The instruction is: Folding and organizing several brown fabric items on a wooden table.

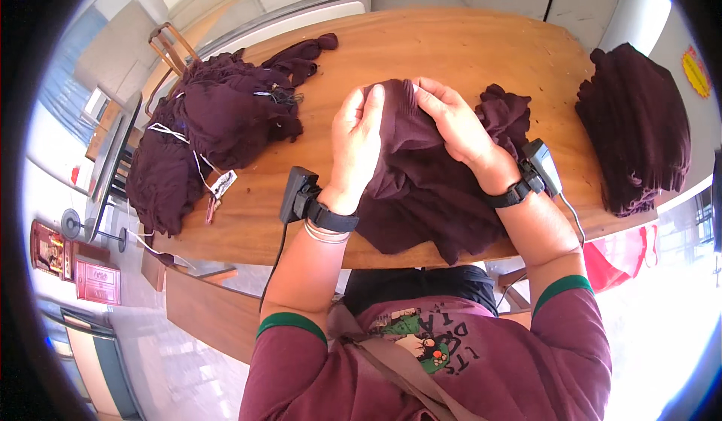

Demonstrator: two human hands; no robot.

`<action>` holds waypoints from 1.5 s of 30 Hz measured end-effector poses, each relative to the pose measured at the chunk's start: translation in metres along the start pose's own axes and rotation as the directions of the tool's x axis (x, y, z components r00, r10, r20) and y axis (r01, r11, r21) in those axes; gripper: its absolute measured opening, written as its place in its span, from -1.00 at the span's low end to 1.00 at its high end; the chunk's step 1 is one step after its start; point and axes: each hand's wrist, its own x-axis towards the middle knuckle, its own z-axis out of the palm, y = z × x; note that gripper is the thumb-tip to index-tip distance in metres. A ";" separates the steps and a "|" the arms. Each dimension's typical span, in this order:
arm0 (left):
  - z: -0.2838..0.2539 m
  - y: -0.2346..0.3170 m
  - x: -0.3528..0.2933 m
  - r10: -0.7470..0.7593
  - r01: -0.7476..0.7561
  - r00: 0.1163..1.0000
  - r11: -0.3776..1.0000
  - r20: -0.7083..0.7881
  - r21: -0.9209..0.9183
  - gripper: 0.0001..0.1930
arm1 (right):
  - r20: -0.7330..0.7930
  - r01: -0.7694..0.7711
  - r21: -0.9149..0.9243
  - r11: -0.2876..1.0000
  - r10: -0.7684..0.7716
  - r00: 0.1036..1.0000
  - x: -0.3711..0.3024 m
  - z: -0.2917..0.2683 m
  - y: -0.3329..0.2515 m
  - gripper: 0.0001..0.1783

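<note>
A dark maroon knitted garment lies bunched at the near middle of the table, its lower part spread toward the front edge. My left hand is closed on its raised left side, with the thumb along the cloth. My right hand pinches the top near a ribbed band, thumb and fingers on the fabric. Between the hands the knit stands up off the wood. Another crumpled end of maroon knit shows just beyond my right wrist; whether it belongs to the same piece I cannot tell.
On the left of the wooden table sits a loose heap of maroon knits with white cords and a tag. A neat stack of folded maroon knits stands at the right edge. Below it hangs a red bag.
</note>
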 end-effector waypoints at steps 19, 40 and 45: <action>-0.036 -0.034 0.029 -0.297 0.235 0.882 0.950 0.365 0.206 -0.75 | -0.197 -0.083 0.202 0.976 0.124 0.973 0.022 -0.043 0.013 -0.61; -0.029 -0.036 0.024 -0.092 0.102 0.987 0.992 0.133 -0.074 -0.82 | -0.098 0.112 -0.688 0.717 -0.244 0.965 0.018 -0.030 0.028 -0.77; -0.019 -0.031 0.023 0.073 -0.079 0.980 0.997 0.186 0.026 -0.81 | -0.010 0.309 -0.769 0.559 -0.495 0.869 0.013 -0.019 0.011 -0.79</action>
